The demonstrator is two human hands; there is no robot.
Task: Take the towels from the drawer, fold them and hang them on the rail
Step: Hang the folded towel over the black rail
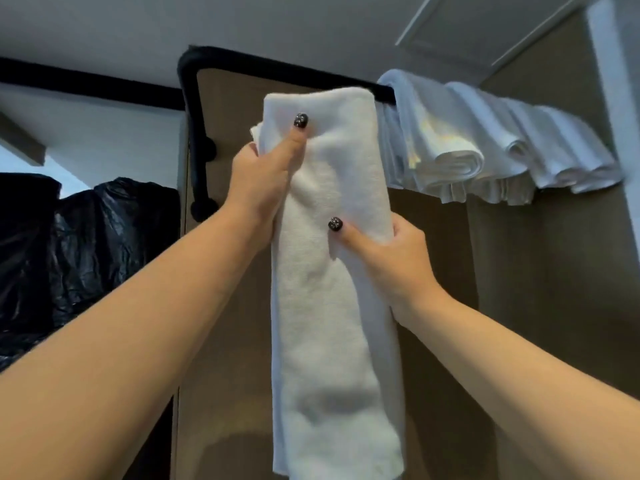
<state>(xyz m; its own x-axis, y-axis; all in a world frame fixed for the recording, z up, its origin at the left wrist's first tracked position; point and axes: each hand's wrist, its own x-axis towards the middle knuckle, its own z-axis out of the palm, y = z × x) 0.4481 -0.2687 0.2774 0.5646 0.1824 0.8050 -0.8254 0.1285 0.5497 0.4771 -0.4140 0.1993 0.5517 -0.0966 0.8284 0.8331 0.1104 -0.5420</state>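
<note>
We've got the long folded white terry towel [329,254] draped over the black metal rail [277,72], next to the other hung white towels [485,140]. Left hand [263,181] pinches its top edge, right hand [388,251] grips midway, probably straightening it.

both forearms bare, no sleeves, watch or rings seen. left hand [263,178] and right hand [388,258]: thumbnails painted black with a pale glittery motif at centre. other nails hidden behind the towel [329,306].
</note>
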